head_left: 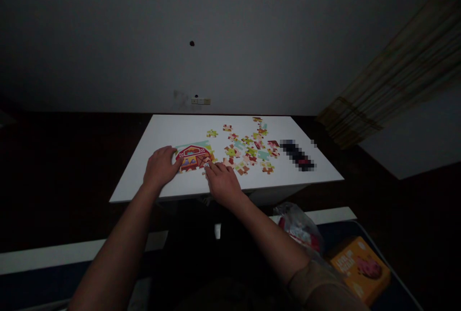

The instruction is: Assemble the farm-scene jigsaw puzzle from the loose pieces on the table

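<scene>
A partly joined jigsaw puzzle (pixel 190 156) showing a red barn lies flat on the white table (pixel 140 157). My left hand (pixel 162 168) rests against the puzzle's left edge, thumb apart from the fingers. At the lower right corner of the barn, my right hand (pixel 224 184) has its fingers together on a small puzzle piece (pixel 207 163), mostly covered by the fingertips. Many loose puzzle pieces (pixel 248 150) are scattered to the right of the joined part. Two single ones, a green puzzle piece (pixel 212 133) and a red-and-white puzzle piece (pixel 227 128), lie behind it.
A dark pixelated object (pixel 297 155) lies on the table's right side. Below the table at the right, a clear plastic bag (pixel 298 227) and an orange box (pixel 360 270) sit on a dark blue seat. A wall (pixel 234 61) with sockets stands behind the table, a curtain (pixel 389 66) to the right.
</scene>
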